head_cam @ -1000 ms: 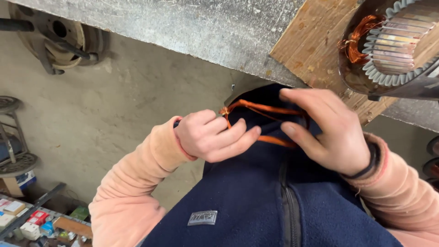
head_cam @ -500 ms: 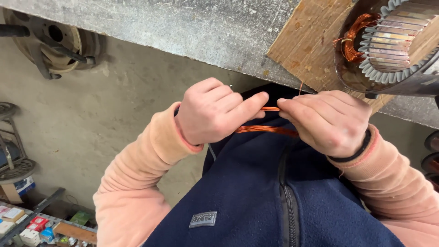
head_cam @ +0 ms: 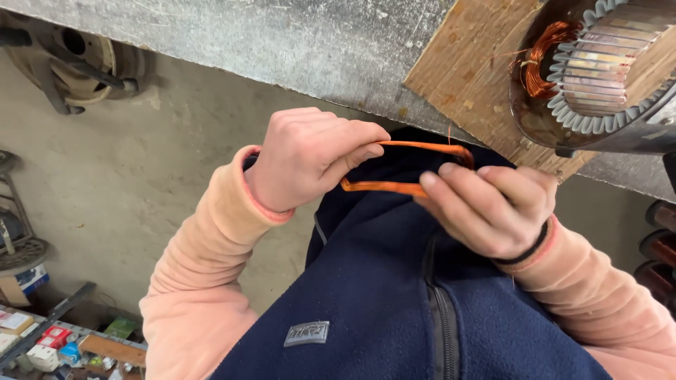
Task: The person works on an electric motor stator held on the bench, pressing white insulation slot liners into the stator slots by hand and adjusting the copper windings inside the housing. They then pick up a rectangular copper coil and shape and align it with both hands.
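Both hands grip a flattened copper coil [head_cam: 405, 169] before the chest: left hand [head_cam: 310, 158] closed on its left end, right hand [head_cam: 493, 207] pinching its right end. Its long axis runs left-right, below the stator [head_cam: 598, 70] on the bench [head_cam: 282, 42].

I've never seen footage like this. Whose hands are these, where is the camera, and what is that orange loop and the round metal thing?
No machine here: a person wears one camera on the head, looking down at their own chest and hands. The left hand and right hand both grip a flattened loop of copper-coloured wire in front of a dark blue fleece. Just beyond is a grey workbench with a wooden board on it. On the board sits a round motor core, toothed, with copper windings inside. Lower left, below, lie small boxes.
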